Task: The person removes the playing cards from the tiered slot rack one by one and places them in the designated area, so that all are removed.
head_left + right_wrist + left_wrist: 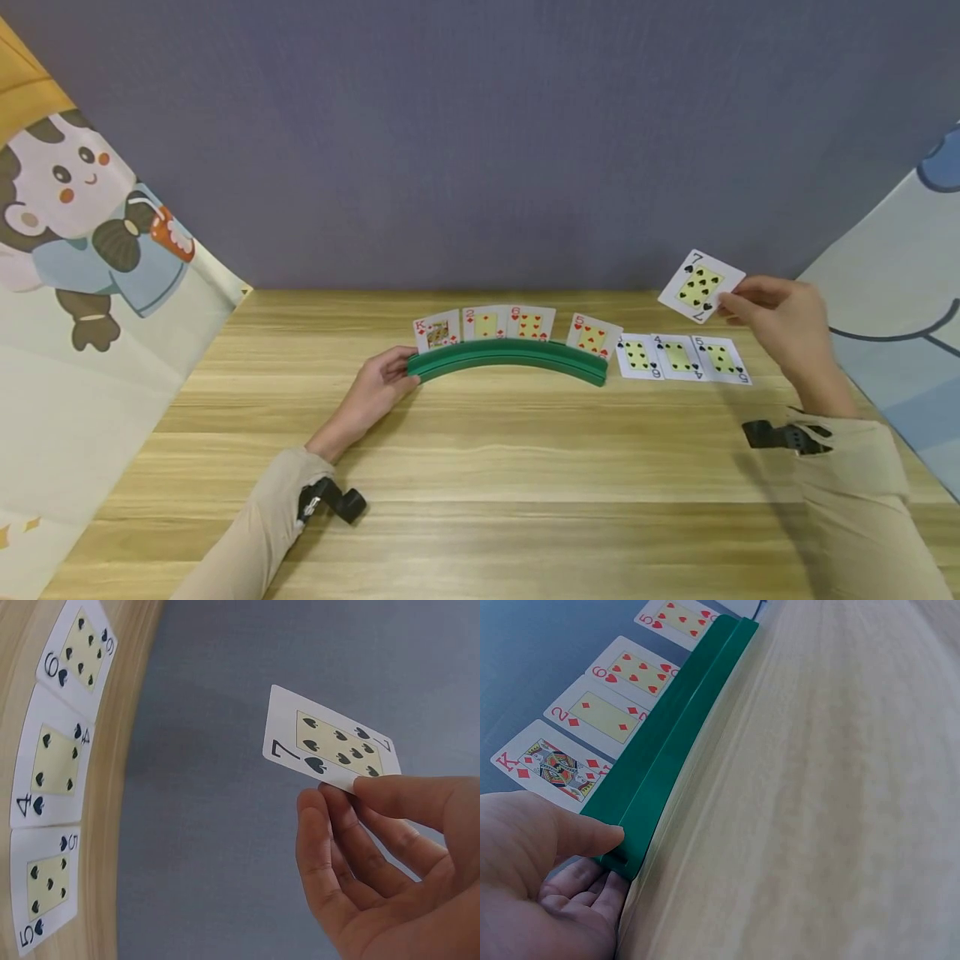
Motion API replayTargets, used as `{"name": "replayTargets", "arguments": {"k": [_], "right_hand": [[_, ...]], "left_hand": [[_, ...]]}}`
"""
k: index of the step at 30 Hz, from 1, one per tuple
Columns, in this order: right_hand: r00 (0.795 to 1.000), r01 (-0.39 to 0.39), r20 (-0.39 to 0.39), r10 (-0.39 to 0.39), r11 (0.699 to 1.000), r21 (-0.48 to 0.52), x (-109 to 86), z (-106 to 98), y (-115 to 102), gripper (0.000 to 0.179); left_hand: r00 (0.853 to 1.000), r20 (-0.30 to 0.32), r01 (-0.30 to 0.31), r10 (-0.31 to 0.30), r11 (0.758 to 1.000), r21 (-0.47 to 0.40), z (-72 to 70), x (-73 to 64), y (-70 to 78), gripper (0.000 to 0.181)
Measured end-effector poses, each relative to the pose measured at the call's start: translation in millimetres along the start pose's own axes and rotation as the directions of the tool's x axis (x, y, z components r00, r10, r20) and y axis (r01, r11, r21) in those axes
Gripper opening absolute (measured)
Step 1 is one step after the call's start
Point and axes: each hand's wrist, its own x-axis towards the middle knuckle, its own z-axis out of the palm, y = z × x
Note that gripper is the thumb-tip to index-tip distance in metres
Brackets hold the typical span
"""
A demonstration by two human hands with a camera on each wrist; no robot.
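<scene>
My right hand [787, 321] pinches a seven of spades [699, 287] by its lower right corner, raised over the back right of the table. With thumb and fingers, my left hand [375, 392] grips the left end of a curved green card holder [510, 354]. Standing in its slot are the king of diamonds [559, 769], two of diamonds [596, 716], six of hearts [634, 675] and five of hearts [592, 336]. A gap separates the six from the five of hearts.
Right of the holder, the six of spades [637, 357], four of spades [677, 358] and five of spades [722, 360] lie face up in a row on the wooden table [525, 467]. A grey-blue wall [480, 150] rises behind the table's back edge.
</scene>
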Motion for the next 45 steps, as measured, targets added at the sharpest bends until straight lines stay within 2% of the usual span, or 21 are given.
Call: {"name": "replayTargets", "arguments": {"k": [12, 20, 28, 35, 45], "right_hand": [[0.998, -0.05, -0.028, 0.049, 0.998, -0.034, 5.1, -7.6, 18.7, 0.03], [0.996, -0.088, -0.032, 0.088, 0.996, -0.004, 7.2, -11.0, 33.0, 0.036], [0.989, -0.145, -0.039, 0.143, 0.989, -0.044, 9.0, -16.2, 49.4, 0.042], [0.982, -0.185, -0.047, 0.185, 0.983, 0.018, 11.3, -24.3, 68.3, 0.046], [0.964, -0.264, 0.014, 0.266, 0.96, -0.09, 9.4, -31.3, 95.4, 0.053]], "left_hand": [[1.0, -0.001, 0.0, 0.0, 1.0, 0.007, -0.6, 0.7, -3.4, 0.045], [1.0, 0.001, 0.004, -0.004, 1.0, 0.001, -0.4, 1.1, -2.2, 0.045], [1.0, 0.001, 0.0, 0.0, 1.0, -0.001, 1.0, 0.0, 2.6, 0.045], [1.0, 0.001, 0.001, -0.001, 1.0, 0.001, 1.2, 0.3, 2.7, 0.045], [1.0, 0.0, 0.001, -0.001, 1.0, 0.007, 0.6, -0.4, 0.5, 0.045]]}}
